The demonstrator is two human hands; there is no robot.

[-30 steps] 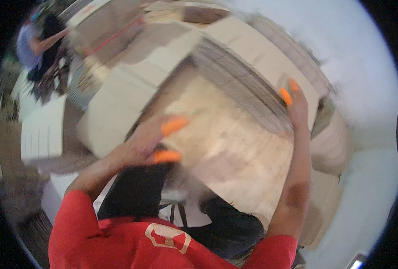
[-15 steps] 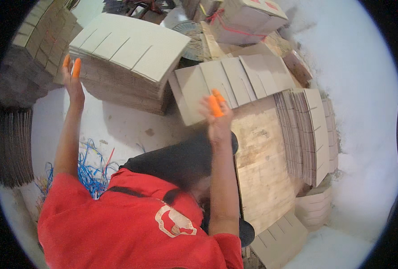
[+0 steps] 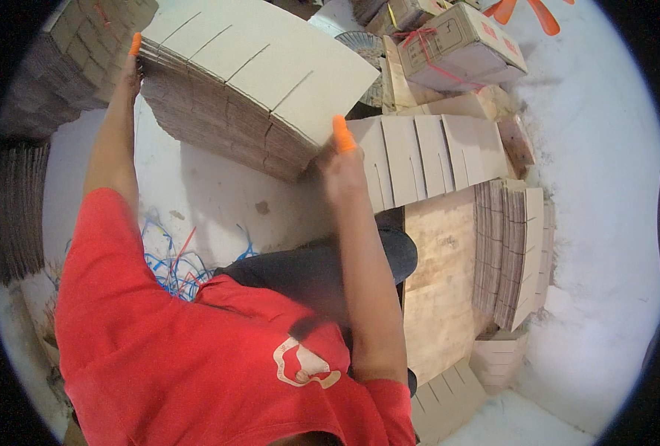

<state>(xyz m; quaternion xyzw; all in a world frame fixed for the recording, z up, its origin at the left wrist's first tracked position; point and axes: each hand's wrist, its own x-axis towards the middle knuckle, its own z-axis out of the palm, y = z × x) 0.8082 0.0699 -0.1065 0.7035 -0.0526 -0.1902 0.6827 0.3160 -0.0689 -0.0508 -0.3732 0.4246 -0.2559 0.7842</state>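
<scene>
One slotted cardboard stack (image 3: 249, 74) lies between left grip (image 3: 131, 73) and right grip (image 3: 343, 168).

no legible print on the carton (image 3: 449, 53) or shirt emblem (image 3: 312, 360)

The head camera (a wide fisheye) looks down past the nearby red shirt (image 3: 196, 349) to the cardboard stack (image 3: 252, 78).

The cardboard stack (image 3: 244, 111) is lying flat, to the left of and beyond the wooden board (image 3: 441, 275). Its thin sheets are resting face on face, forming a thick block. The top sheet (image 3: 293, 48) is presenting a pale, plain face upward. Four narrow slots (image 3: 249, 63) are running inward from its near edge. Brown layered edges are forming the near side. The right end is sitting closest to the board.
</scene>
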